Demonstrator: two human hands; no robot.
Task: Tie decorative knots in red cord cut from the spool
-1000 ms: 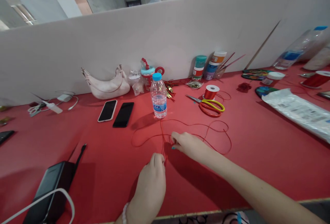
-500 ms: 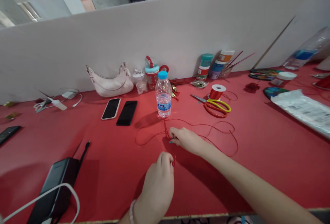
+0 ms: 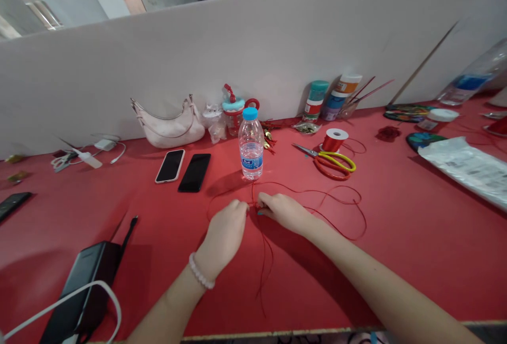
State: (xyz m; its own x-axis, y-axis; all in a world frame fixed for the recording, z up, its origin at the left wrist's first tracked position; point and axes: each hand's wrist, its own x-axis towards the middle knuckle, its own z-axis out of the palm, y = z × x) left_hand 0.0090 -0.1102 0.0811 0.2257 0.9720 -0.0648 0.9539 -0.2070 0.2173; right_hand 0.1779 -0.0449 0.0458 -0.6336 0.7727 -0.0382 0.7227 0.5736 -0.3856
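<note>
A thin red cord point(image 3: 336, 196) lies in loose loops on the red table point(image 3: 396, 238), with loose ends trailing toward the near edge. My left hand point(image 3: 225, 230) and my right hand point(image 3: 283, 211) meet at the cord's middle, fingertips almost touching, each pinching the cord. A beaded bracelet sits on my left wrist. A clear water bottle point(image 3: 251, 145) with a blue cap stands just behind the hands.
Two phones point(image 3: 184, 168) lie left of the bottle, a pink bag point(image 3: 168, 127) behind them. Scissors with yellow and red handles point(image 3: 330, 163) and a red cord spool point(image 3: 335, 140) lie right. A black power bank point(image 3: 83, 288) with white cable sits near left. A white partition backs the table.
My left hand let the cord ends drop and moved forward from the near edge to meet the right hand at the cord. The right hand stayed almost in place.
</note>
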